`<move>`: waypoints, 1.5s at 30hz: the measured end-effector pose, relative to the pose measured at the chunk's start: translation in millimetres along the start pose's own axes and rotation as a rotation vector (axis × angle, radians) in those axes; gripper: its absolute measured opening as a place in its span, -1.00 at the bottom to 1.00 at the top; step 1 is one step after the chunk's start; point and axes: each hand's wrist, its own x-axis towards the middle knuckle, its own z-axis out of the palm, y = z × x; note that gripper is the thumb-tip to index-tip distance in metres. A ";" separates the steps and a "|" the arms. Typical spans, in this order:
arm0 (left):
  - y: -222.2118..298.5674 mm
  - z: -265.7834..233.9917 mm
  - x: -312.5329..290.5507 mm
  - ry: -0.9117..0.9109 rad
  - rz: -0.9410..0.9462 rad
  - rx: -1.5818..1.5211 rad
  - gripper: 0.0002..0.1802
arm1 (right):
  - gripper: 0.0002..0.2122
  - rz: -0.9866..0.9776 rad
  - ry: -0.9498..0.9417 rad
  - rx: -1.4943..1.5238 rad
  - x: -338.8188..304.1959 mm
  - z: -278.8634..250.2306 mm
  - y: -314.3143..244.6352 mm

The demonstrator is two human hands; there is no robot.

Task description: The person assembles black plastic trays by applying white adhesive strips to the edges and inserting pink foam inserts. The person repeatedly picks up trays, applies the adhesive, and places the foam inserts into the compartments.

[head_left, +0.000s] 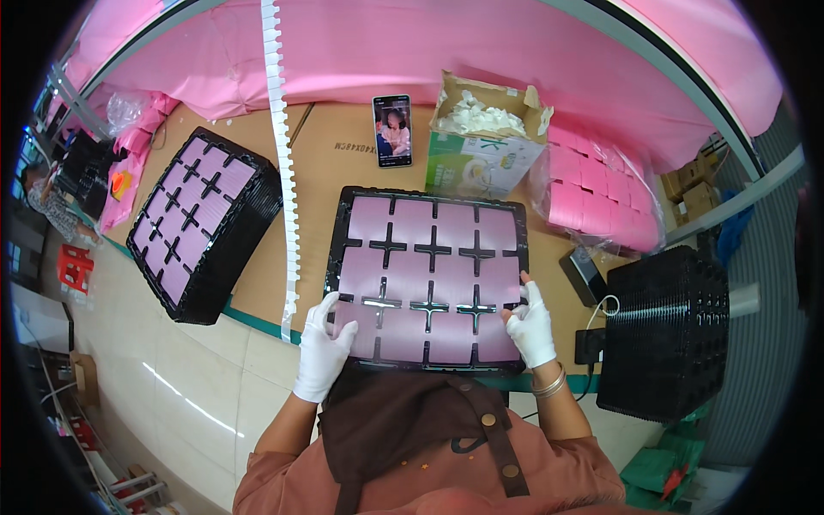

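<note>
While both white-gloved hands grip its near corners, the black tray (427, 204) of pink sheets sits at frame centre. Left hand (326, 343) clasps the lower-left edge, right hand (530, 322) the lower-right; a second tray stack (204, 223) lies upper left.

Glossy black plastic tray (427, 199) (pink inserts) — white cloth gloves (323, 348)

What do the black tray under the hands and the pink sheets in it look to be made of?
The black tray looks like thin moulded plastic, glossy: its ribs catch glints of light. The pink sheets look like smooth, matte plastic film or foam; which one cannot be told. Both hands wear white gloves, seemingly fabric.
</note>
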 end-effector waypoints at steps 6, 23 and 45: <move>4.4 -4.7 -2.6 0.020 -0.017 -0.026 -0.33 | -0.28 0.013 0.015 0.198 -11.2 5.1 -3.7; 31.4 -41.2 36.9 0.122 -0.030 -0.113 -0.62 | -0.68 -0.159 0.093 -0.092 33.0 -59.0 23.1; 54.9 8.2 135.5 -0.406 0.217 0.262 -0.65 | -0.87 0.162 -0.404 0.391 77.8 -18.1 -19.0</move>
